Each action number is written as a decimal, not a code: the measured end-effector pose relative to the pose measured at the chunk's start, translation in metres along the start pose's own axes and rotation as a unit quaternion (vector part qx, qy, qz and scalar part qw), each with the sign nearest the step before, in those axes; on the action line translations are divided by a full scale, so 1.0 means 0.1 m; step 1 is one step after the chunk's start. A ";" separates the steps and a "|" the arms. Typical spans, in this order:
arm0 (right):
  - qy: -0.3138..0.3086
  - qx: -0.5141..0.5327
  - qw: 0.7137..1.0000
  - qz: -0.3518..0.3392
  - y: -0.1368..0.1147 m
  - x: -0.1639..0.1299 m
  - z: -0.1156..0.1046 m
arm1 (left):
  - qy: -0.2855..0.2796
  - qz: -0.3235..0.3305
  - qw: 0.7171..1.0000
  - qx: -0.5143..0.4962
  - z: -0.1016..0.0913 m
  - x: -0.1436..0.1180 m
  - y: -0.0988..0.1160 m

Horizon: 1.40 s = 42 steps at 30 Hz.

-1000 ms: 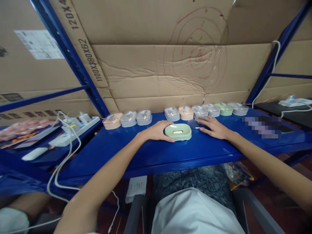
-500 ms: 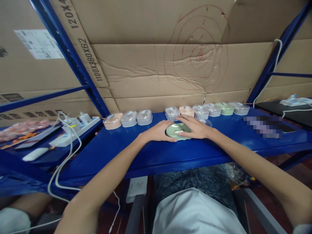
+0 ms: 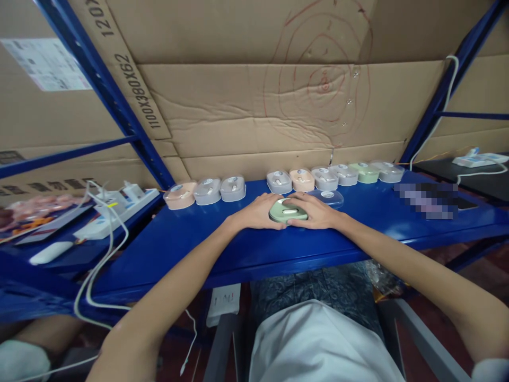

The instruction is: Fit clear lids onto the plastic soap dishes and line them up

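Observation:
On the blue table, a small green rounded box (image 3: 280,211) with a pale oblong piece in its middle sits between my hands. My left hand (image 3: 256,212) is curled round its left side. From the right, my right hand (image 3: 320,212) grips the other side, thumb at the front and fingers over the back. Parts of the box are hidden under the fingers. A clear oval lid (image 3: 328,198) with a round label lies flat just behind my right hand. Several lidded boxes stand in a row behind, among them a grey one (image 3: 279,182) and a peach one (image 3: 303,180).
More lidded boxes, one peach (image 3: 180,196), stand at the back left. A phone-like dark item (image 3: 465,200), partly blurred out, lies at the right. White power strips (image 3: 115,215) with cables are on the left shelf. A cardboard wall (image 3: 222,111) closes the back.
My right hand has shifted from lying over the top of the green box to gripping its right side. More of the clear lid shows behind it. The camera view has shifted slightly.

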State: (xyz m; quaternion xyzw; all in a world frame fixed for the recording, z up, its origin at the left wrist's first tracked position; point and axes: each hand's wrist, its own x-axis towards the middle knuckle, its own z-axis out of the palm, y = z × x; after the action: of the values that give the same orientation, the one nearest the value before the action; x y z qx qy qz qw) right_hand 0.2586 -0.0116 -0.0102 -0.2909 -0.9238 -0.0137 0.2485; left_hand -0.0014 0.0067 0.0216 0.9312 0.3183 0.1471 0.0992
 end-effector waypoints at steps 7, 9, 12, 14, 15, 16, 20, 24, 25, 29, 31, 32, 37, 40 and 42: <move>0.019 0.025 0.999 0.005 0.01 0.01 0.01 | -0.005 -0.012 1.000 -0.016 -0.02 -0.02 0.02; 0.023 0.037 0.999 0.011 0.02 0.02 0.01 | -0.006 -0.015 1.000 -0.023 -0.03 -0.02 0.02; 0.032 0.056 0.998 0.023 0.03 0.03 0.02 | -0.011 -0.013 0.999 -0.031 -0.03 -0.01 0.00; 0.038 0.068 0.997 0.031 0.04 0.03 0.03 | -0.014 -0.015 0.999 -0.032 -0.03 -0.01 -0.02; 0.041 0.072 0.996 0.034 0.04 0.03 0.03 | -0.014 -0.018 0.999 -0.033 -0.03 -0.01 -0.03; 0.044 0.077 0.995 0.036 0.03 0.03 0.03 | -0.015 -0.020 0.999 -0.033 -0.03 -0.01 -0.03; 0.054 0.098 0.993 0.037 0.04 0.05 0.02 | -0.016 -0.021 0.999 -0.037 -0.03 -0.01 -0.06; 0.062 0.103 0.992 0.041 0.07 0.06 0.01 | -0.023 -0.026 0.998 -0.049 -0.04 -0.01 -0.06; 0.064 0.100 0.992 0.042 0.07 0.06 0.01 | -0.024 -0.032 0.998 -0.055 -0.04 -0.01 -0.06; 0.087 0.091 0.991 0.044 0.10 0.04 0.00 | -0.020 -0.049 0.995 -0.083 -0.05 -0.02 -0.07; 0.101 0.091 0.990 0.043 0.11 0.04 -0.01 | -0.014 -0.045 0.995 -0.093 -0.05 -0.03 -0.07; 0.107 0.093 0.989 0.043 0.12 0.03 -0.02 | -0.011 -0.042 0.994 -0.097 -0.06 -0.03 -0.07; 0.142 0.108 0.982 0.056 0.17 0.02 -0.08 | -0.017 -0.027 0.994 -0.102 -0.10 -0.03 -0.10; 0.165 0.111 0.978 0.069 0.20 0.02 -0.11 | -0.040 -0.028 0.997 -0.063 -0.14 -0.03 -0.14; 0.179 0.116 0.974 0.076 0.21 0.01 -0.13 | -0.055 -0.031 0.997 -0.041 -0.18 -0.04 -0.17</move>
State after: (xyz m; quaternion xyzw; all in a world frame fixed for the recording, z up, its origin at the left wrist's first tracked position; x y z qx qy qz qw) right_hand 0.2752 0.0042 -0.0007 -0.3225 -0.8348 0.0604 0.4421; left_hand -0.0204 0.0190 0.0327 0.9227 0.3349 0.1057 0.1593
